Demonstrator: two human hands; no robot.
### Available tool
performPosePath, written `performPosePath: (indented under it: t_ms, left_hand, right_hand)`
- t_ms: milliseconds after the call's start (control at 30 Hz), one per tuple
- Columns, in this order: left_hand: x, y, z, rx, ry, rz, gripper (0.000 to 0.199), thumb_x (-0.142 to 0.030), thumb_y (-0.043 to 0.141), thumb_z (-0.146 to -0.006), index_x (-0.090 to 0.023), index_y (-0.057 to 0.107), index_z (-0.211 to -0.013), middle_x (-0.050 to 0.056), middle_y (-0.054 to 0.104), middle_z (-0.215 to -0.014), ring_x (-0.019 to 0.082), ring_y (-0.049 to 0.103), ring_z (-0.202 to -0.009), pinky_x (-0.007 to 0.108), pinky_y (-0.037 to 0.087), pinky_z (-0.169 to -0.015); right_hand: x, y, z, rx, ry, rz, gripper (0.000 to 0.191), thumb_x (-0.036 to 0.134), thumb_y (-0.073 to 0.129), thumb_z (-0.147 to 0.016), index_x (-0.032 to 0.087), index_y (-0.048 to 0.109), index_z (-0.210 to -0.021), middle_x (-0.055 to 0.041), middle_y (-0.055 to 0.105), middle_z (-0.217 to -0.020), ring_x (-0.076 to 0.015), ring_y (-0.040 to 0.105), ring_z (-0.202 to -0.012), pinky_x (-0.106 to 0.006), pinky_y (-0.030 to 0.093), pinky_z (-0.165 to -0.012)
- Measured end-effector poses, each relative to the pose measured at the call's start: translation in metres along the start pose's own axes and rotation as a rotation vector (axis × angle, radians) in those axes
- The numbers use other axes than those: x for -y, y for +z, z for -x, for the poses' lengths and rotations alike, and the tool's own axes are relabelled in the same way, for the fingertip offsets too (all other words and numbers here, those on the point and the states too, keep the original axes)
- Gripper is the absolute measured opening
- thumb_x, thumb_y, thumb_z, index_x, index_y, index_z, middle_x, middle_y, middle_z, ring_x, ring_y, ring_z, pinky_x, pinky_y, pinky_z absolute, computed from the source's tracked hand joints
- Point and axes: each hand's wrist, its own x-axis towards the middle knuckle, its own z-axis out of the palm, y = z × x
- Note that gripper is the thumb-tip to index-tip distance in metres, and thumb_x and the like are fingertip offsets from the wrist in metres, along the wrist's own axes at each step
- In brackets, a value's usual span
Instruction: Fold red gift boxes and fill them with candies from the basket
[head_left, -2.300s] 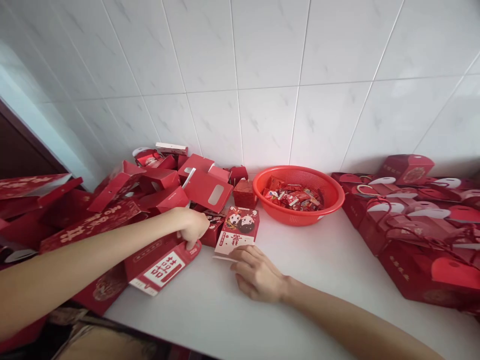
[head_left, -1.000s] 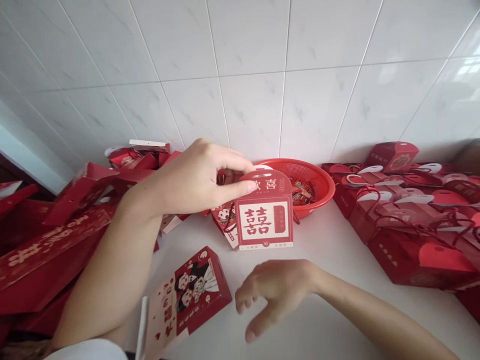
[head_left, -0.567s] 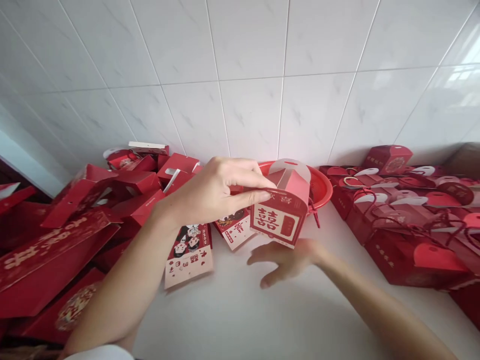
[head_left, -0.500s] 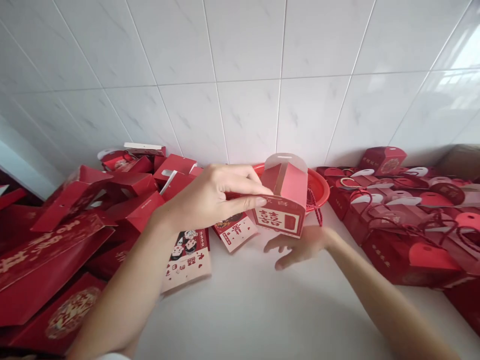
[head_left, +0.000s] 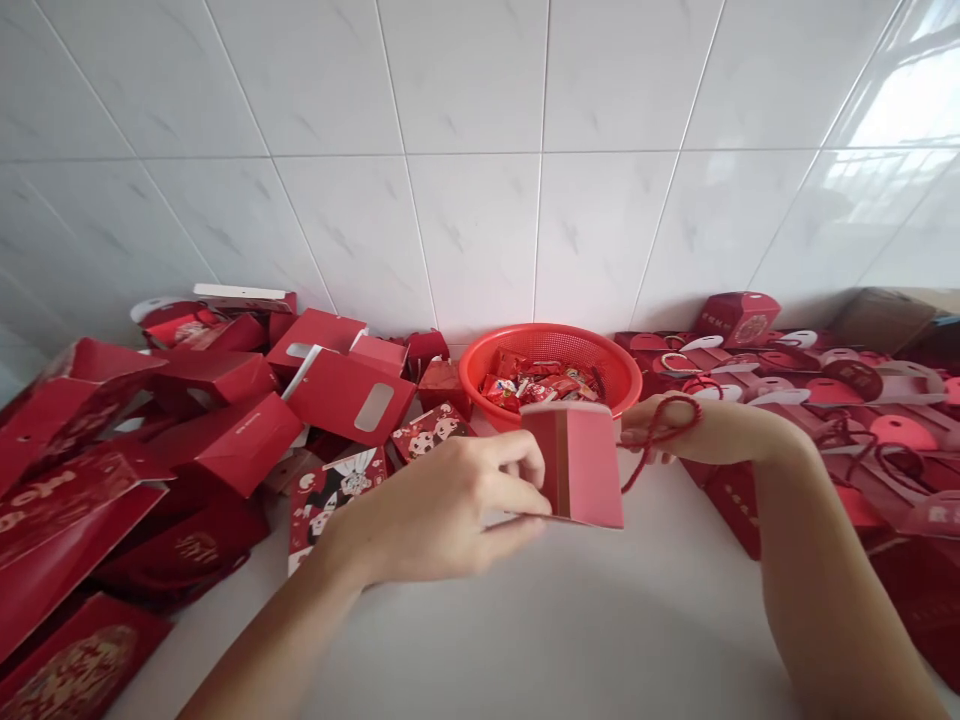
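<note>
A small red paper candy box is between my hands, its pink side panel turned up. My left hand is closed on its left edge, thumb below and fingers above. On the box's right, my right hand has its fingers curled together close to the box's side. A twisted red cord loops over the back of that hand and hangs down beside the box. The right fingertips are partly hidden, so how they grip the cord shows only in part. Just behind the box is a red plastic basket of wrapped candies.
Red paper boxes lie piled on the left, with printed cards or boxes near my left wrist. Rows of red boxes with cord handles fill the right. A brown carton and a white tiled wall stand behind.
The box has come down toward me and turned, so its printed face no longer shows. My right hand has risen from under it to its right side, with the red cord over it.
</note>
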Motion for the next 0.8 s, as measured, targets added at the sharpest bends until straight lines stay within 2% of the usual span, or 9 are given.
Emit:
performPosePath:
  t_ms: [133, 233, 333, 433, 567, 700, 800]
  left_hand:
    - [0.000, 0.024, -0.010, 0.119, 0.078, -0.087, 0.025, -0.019, 0.058, -0.090, -0.017, 0.069, -0.067, 0.001, 0.063, -0.089, 0.008, 0.053, -0.062, 0.026, 0.040, -0.062]
    - [0.002, 0.038, -0.013, 0.183, 0.122, -0.108, 0.022, -0.021, 0.059, -0.089, -0.017, 0.070, -0.070, 0.002, 0.066, -0.092, 0.009, 0.053, -0.059, 0.027, 0.043, -0.064]
    - [0.003, 0.044, -0.014, 0.165, 0.137, -0.109, 0.017, -0.020, 0.058, -0.089, -0.018, 0.071, -0.078, 0.004, 0.069, -0.103, 0.013, 0.061, -0.069, 0.029, 0.047, -0.070]
    - [0.003, 0.047, -0.013, 0.125, 0.149, -0.083, 0.017, -0.020, 0.057, -0.089, -0.018, 0.070, -0.077, 0.005, 0.069, -0.111, 0.016, 0.065, -0.078, 0.030, 0.049, -0.074]
    - [0.004, 0.050, -0.012, 0.086, 0.146, -0.082, 0.017, -0.023, 0.060, -0.088, -0.018, 0.068, -0.074, 0.005, 0.070, -0.100, 0.019, 0.066, -0.081, 0.031, 0.050, -0.072]
    - [0.005, 0.049, -0.010, -0.016, 0.180, -0.091, 0.021, -0.031, 0.058, -0.095, -0.019, 0.071, -0.086, 0.007, 0.068, -0.097, 0.022, 0.066, -0.091, 0.035, 0.051, -0.084]
    - [0.009, 0.039, -0.010, -0.018, 0.130, -0.070, 0.027, -0.044, 0.063, -0.092, -0.018, 0.070, -0.099, 0.008, 0.069, -0.101, 0.023, 0.065, -0.095, 0.035, 0.050, -0.088]
  right_hand:
    - [0.016, 0.007, -0.007, 0.146, -0.051, 0.034, 0.029, 0.036, 0.046, -0.094, 0.019, 0.060, -0.075, -0.0066, 0.064, -0.074, -0.0196, 0.061, -0.068, -0.030, 0.049, -0.060]
    - [0.030, 0.015, -0.014, 0.192, -0.148, 0.083, 0.030, 0.040, 0.046, -0.095, 0.019, 0.058, -0.077, -0.0057, 0.063, -0.076, -0.0191, 0.059, -0.069, -0.029, 0.046, -0.060]
    - [0.039, 0.021, -0.016, 0.215, -0.196, 0.104, 0.022, 0.037, 0.051, -0.094, 0.019, 0.061, -0.085, -0.0037, 0.063, -0.077, -0.0180, 0.057, -0.069, -0.028, 0.042, -0.058]
    - [0.045, 0.024, -0.014, 0.172, -0.201, 0.113, 0.011, 0.026, 0.054, -0.092, 0.020, 0.062, -0.097, -0.0032, 0.065, -0.082, -0.0183, 0.059, -0.073, -0.027, 0.042, -0.060]
    - [0.051, 0.027, -0.008, 0.056, -0.202, 0.127, 0.011, 0.028, 0.054, -0.094, 0.019, 0.060, -0.098, -0.0050, 0.064, -0.089, -0.0192, 0.059, -0.079, -0.028, 0.043, -0.065]
    - [0.055, 0.033, -0.006, -0.038, -0.218, 0.130, 0.014, 0.020, 0.058, -0.090, 0.020, 0.059, -0.103, -0.0052, 0.061, -0.102, -0.0163, 0.060, -0.079, -0.027, 0.044, -0.067]
    - [0.057, 0.034, -0.005, -0.052, -0.267, 0.094, 0.020, 0.013, 0.055, -0.088, 0.021, 0.059, -0.105, -0.0054, 0.062, -0.106, -0.0155, 0.061, -0.079, -0.026, 0.045, -0.067]
